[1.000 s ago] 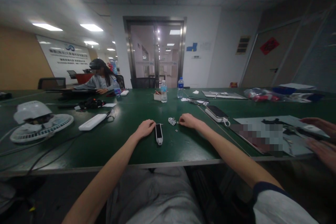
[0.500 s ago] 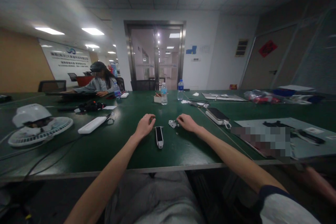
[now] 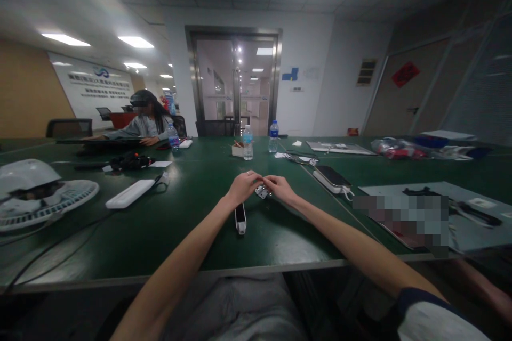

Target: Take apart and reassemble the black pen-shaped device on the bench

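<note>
Both my hands meet over a small silver metal part on the green table. My left hand pinches it from the left with its fingers closed, and my right hand pinches it from the right. Just under my left wrist lies a slim black-and-white handheld device, pointing toward me and untouched.
A white fan and a white power strip with cables lie at the left. Two water bottles stand behind. A phone on a white pack and a grey mat sit right. A person sits far left.
My left hand has left the black device and moved right to the metal part. My right hand stayed on it. The other person's hands at the right edge are gone.
</note>
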`<state>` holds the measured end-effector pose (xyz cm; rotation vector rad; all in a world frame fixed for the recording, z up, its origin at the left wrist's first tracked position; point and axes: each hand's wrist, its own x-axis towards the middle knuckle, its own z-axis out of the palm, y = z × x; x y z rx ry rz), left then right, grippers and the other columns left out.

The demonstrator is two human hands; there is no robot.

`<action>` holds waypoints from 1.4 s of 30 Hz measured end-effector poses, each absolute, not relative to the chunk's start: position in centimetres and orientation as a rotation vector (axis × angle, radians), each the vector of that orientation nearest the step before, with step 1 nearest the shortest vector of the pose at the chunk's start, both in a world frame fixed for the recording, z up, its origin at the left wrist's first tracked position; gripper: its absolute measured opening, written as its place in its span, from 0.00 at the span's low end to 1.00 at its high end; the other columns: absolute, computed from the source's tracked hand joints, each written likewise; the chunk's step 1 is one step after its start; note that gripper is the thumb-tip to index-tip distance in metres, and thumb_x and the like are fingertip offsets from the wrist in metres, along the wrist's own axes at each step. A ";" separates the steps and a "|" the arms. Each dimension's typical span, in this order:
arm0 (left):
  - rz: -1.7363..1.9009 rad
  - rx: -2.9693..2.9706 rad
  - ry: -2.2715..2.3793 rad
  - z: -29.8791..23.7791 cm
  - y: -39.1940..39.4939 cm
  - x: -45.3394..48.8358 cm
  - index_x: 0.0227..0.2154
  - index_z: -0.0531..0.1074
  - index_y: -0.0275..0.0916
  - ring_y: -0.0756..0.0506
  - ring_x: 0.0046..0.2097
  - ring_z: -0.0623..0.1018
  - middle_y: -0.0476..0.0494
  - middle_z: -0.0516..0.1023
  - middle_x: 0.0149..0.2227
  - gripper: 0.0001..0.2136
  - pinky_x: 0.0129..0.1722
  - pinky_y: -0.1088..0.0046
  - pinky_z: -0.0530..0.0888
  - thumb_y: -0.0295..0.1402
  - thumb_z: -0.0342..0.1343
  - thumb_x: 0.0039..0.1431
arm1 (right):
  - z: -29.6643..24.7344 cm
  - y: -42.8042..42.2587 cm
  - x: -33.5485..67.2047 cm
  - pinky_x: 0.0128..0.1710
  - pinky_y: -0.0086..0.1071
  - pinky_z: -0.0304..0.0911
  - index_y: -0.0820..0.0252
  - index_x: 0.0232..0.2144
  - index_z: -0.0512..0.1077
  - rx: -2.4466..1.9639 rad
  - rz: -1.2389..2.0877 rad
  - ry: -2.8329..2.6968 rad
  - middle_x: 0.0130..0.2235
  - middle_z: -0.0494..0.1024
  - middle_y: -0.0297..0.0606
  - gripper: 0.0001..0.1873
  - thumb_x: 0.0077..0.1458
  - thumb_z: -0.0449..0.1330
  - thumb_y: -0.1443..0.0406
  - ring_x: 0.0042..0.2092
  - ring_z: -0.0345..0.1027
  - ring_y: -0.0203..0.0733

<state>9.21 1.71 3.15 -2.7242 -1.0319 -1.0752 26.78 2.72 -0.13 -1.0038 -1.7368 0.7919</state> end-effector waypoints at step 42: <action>-1.177 -2.666 -1.179 0.8 1.8 5.9 0.33 0.70 0.37 0.50 0.29 0.72 0.49 0.73 0.31 0.04 0.35 0.74 0.69 0.28 0.52 0.54 | 0.6 3.3 29.8 0.38 0.25 0.59 0.59 0.36 0.76 -1.410 0.026 -2.521 0.37 0.78 0.38 0.11 0.52 0.55 0.67 0.38 0.71 0.39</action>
